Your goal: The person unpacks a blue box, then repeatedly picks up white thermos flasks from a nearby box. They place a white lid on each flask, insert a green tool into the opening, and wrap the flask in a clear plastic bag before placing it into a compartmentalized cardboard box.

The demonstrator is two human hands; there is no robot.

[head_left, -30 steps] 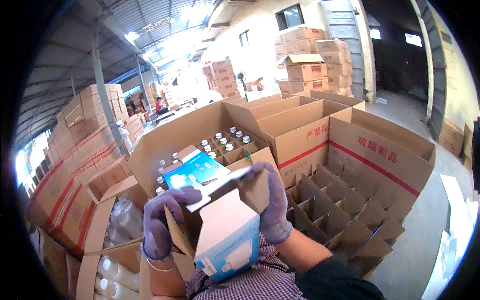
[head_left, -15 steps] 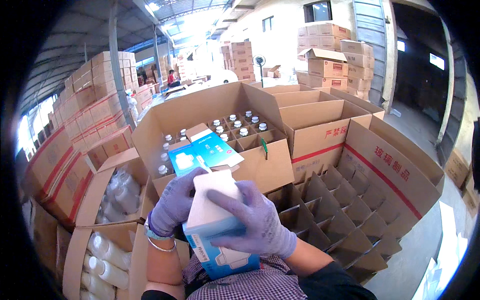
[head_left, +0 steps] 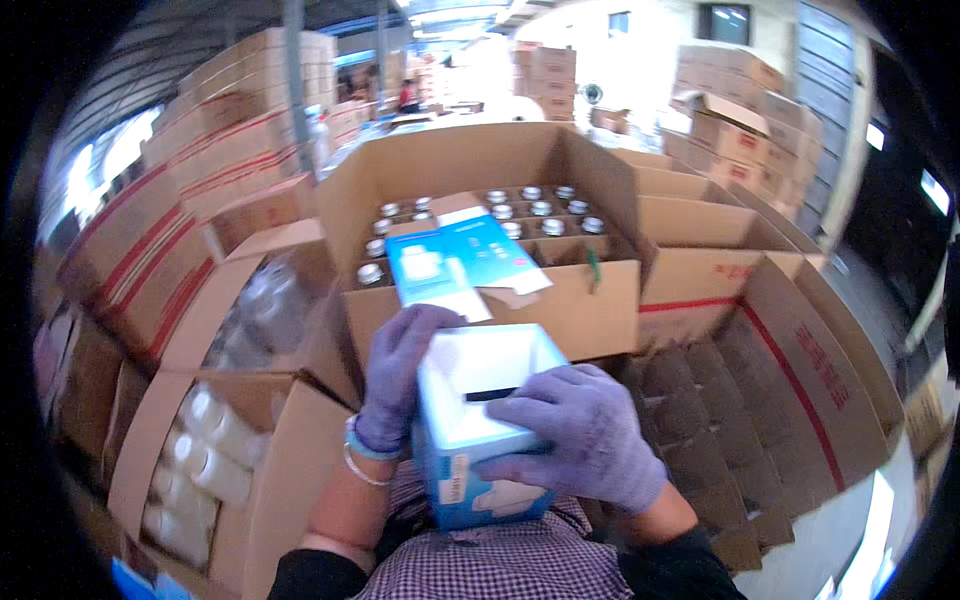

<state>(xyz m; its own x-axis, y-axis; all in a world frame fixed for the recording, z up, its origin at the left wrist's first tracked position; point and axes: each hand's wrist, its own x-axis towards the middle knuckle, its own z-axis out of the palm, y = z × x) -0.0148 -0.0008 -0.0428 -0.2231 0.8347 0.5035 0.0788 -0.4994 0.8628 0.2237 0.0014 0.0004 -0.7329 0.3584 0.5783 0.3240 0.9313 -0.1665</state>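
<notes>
My left hand (head_left: 405, 370), in a purple-grey work glove, grips the left side of a small blue-and-white carton (head_left: 435, 480). The carton's open top faces me and shows a white inside with a dark slit at the bottom. My gloved right hand (head_left: 590, 435) is closed over its near right edge, fingers at the opening and thumb against the printed front. Just beyond, flattened blue cartons (head_left: 425, 265) rest on the edge of a large cardboard box (head_left: 440, 155). Silver-capped bottles (head_left: 541, 208) stand in that box's dividers, some partly covered by the flat cartons.
To the left, open boxes hold plastic-wrapped bottles (head_left: 275, 305) and white bottles (head_left: 205, 465). At the right stands a box with a cardboard divider grid (head_left: 690, 420). A green strip (head_left: 593, 265) hangs on the large box's near flap. Stacked cartons (head_left: 240, 80) rise behind.
The carton has tilted and its top now gapes, showing the inside; before, a white panel covered it under my right fingers. The whole view has swung, shifting the surroundings rightward.
</notes>
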